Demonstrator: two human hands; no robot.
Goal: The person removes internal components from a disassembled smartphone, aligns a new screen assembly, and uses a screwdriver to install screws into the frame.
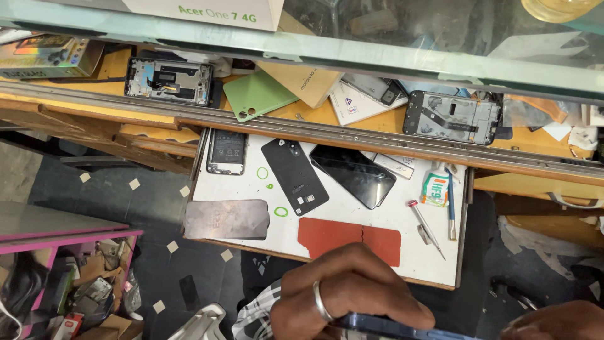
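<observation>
The left hand (pixel 349 293), curled closed, grips the near-edge dark blue phone (pixel 390 327) from above, while the right hand (pixel 557 321), grip unclear, touches its right end, near the white counter (pixel 352 214).

One head-worn camera looks steeply down (from close above) over the white work tray (pixel 352 217) and shelf.

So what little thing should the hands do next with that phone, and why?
Probably lower the dark blue phone onto the white work board. The left hand grips its top edge and the right hand sits at its other end, at the picture's bottom edge, just short of the board. The screwdriver and the other tools lie on that board.
</observation>
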